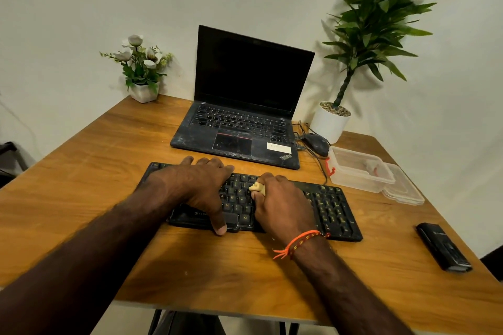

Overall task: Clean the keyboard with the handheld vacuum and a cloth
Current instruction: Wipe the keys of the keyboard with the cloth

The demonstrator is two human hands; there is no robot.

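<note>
Far off to the left of the left hand, at the back corner of the wooden desk (89, 185), stands a small white pot of white flowers (141, 68). The left hand (201, 187) lies flat over the left half of the black keyboard (329, 207), fingers straight and spread across the upper rows, thumb reaching down to the front edge near the space bar; it grasps nothing and simply presses on the keys. Just beside it, to its right, the right hand (280, 204) rests on the middle of the same keyboard with its fingers curled round a small yellowish lump (257, 187), which it pinches against the keys; whether that lump is cloth or some soft putty I cannot tell. An orange thread band (299, 242) circles the right wrist. Beyond both hands, further back on the desk, an open black laptop (245, 106) sits with a dark screen and a dusty palm rest. To the right of the right hand, past the keyboard's number pad, a black mouse (315, 144) lies by its cable, and near it a clear plastic box (359, 171) with its lid (405, 190) set alongside. Behind those stands a tall green plant in a white pot (330, 122). Well to the right of the right hand, near the desk's edge, lies a dark oblong device (443, 247), apart from everything else.
</note>
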